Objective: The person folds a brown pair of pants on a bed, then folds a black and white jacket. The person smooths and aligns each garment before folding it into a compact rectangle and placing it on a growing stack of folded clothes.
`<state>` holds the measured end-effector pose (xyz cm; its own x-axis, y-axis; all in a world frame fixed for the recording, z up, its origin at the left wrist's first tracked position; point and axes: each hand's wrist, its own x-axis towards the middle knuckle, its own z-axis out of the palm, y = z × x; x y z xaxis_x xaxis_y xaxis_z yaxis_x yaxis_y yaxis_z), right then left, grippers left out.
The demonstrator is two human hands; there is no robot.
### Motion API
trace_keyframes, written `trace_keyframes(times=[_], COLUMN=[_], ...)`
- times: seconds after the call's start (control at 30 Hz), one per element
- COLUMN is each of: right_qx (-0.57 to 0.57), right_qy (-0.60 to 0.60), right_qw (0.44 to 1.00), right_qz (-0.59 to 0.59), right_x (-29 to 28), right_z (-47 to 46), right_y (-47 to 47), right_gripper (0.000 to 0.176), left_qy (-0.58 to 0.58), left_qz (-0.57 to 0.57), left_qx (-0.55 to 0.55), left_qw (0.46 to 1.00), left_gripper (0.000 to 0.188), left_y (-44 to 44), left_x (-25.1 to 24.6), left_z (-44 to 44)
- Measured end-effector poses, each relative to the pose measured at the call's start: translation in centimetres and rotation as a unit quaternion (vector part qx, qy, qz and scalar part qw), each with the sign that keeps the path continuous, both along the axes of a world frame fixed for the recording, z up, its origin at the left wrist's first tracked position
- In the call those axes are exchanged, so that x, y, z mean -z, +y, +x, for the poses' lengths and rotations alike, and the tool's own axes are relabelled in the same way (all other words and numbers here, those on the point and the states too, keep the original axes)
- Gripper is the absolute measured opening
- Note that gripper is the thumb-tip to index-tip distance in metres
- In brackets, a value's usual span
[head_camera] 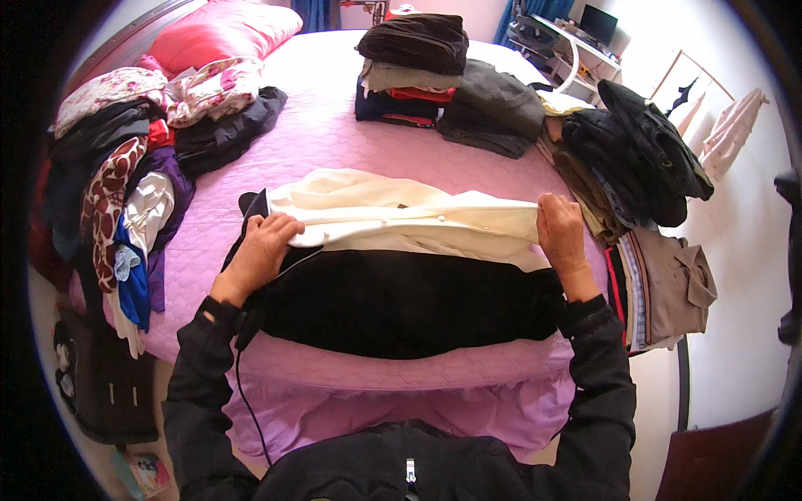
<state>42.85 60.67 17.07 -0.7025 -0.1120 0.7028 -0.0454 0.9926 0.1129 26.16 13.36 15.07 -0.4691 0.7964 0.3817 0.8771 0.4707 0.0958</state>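
A black garment with a cream lining or layer [407, 219] lies across the pink quilted bedspread [313, 144]. Its cream part has a buttoned strip along the middle, and the black part [407, 300] spreads nearer to me. My left hand [266, 241] grips the left end of the cream strip, near a dark pointed piece of cloth. At the strip's right end, my right hand [561, 232] is closed on the cream fabric. Whether cream and black are one garment or two, I cannot tell. A thin dark cable hangs by my left wrist.
Loose clothes [113, 163] are heaped along the bed's left side. Folded dark clothes [410, 47] stand stacked at the far middle. More piles, with black garments [633, 156] and folded shirts [677, 288], line the right edge. A red pillow [219, 31] lies far left.
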Motion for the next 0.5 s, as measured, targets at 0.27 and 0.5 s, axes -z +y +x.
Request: trace_keyframes(times=[0.27,0.5], right_qx=[0.140,-0.083], right_qy=[-0.095,-0.311], right_qw=[0.977,0.895], right_qz=[-0.129,-0.308], right_x=[2.5,1.8], right_z=[2.2,5.0], right_y=[2.1,-1.5], right_gripper=[0.008,0.025], left_qy=[-0.156,-0.319], left_qz=[0.007,-0.030], left_qx=[0.055,-0.046], left_qw=[0.986,0.946], left_gripper=[0.036,0.036], left_y=[2.7,2.7], left_x=[0.9,0.7], left_z=[3.8,3.3])
